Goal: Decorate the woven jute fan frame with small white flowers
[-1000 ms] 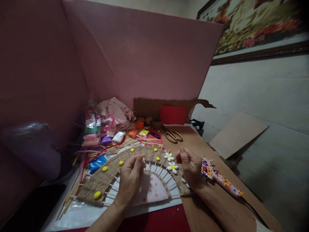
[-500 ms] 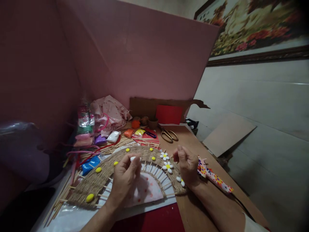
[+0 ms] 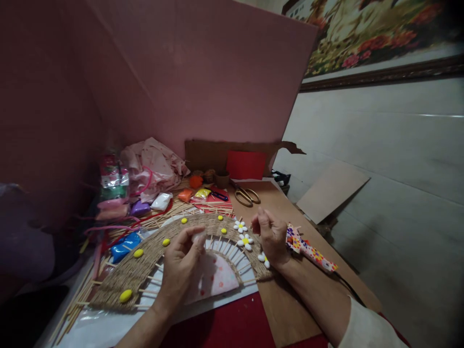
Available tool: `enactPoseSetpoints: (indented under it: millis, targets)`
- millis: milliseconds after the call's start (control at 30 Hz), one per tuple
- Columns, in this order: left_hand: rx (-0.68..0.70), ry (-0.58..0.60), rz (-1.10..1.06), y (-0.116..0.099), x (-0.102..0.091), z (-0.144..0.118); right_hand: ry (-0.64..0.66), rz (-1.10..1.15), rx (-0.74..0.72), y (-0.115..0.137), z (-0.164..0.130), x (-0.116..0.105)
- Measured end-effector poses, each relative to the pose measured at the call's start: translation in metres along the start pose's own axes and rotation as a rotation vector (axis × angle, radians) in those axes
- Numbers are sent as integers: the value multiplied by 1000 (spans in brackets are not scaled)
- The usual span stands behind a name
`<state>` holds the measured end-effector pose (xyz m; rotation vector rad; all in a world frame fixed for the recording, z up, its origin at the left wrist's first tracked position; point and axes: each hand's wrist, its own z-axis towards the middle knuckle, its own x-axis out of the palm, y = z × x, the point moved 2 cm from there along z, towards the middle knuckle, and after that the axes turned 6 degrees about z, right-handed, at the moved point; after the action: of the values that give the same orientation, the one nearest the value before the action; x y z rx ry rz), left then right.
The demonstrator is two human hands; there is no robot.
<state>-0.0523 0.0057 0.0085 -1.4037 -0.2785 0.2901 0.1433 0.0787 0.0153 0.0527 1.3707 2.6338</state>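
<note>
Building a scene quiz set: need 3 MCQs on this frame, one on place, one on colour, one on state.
1. Where do the scissors lie?
A. beyond the woven arch, on the brown board
B. on the pink dotted semicircle
C. in the right hand

2. What colour are the flower centres on the woven arch?
A. red
B. yellow
C. blue

3. What is the left hand doing?
A. lying flat and open
B. pinching a small white piece
C. gripping the scissors

Answers: 1 A, the scissors rest past the arch; 2 B, white flowers have yellow middles; 3 B, the white piece sits at its fingertips.
</note>
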Motion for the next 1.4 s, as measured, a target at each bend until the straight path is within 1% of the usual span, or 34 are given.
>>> enactPoseSetpoints:
  millis: [133,267,433,533,567,633,667,700,767,833,900,1000,1200,1267,1400]
  targets:
    - [20,33,27,3,-2,0,-9,24,-9,2,4,-3]
    - [25,38,85,1,0,0,-45,67,4,2,8,-5]
    - [23,55,179,1,5,0,-86,183,51,4,16,-6]
    - [19,68,231,5,3,0,-93,207,98,10,19,-12]
    - [27,68,246,5,2,1,-70,195,107,12,19,-16]
    - [52,66,262,5,1,1,23,126,88,17,15,-26]
    - [67,63,263,4,0,1,101,63,68,19,11,-32]
    - [79,62,263,2,0,1,182,-4,30,21,6,-39]
    - [95,59,267,0,0,1,301,-149,-64,23,-8,-53]
    - [106,55,280,-2,0,0,381,-260,-175,25,-22,-65]
    - [105,56,294,-3,0,0,422,-345,-262,25,-34,-73]
    - [100,59,295,-4,1,0,492,-381,-347,25,-44,-78]
    - [124,39,307,-7,1,0,597,-423,-409,21,-50,-77]
    - [124,42,310,-6,1,0,596,-428,-412,21,-51,-78]
    - [103,48,295,-1,0,0,545,-411,-385,20,-50,-79]
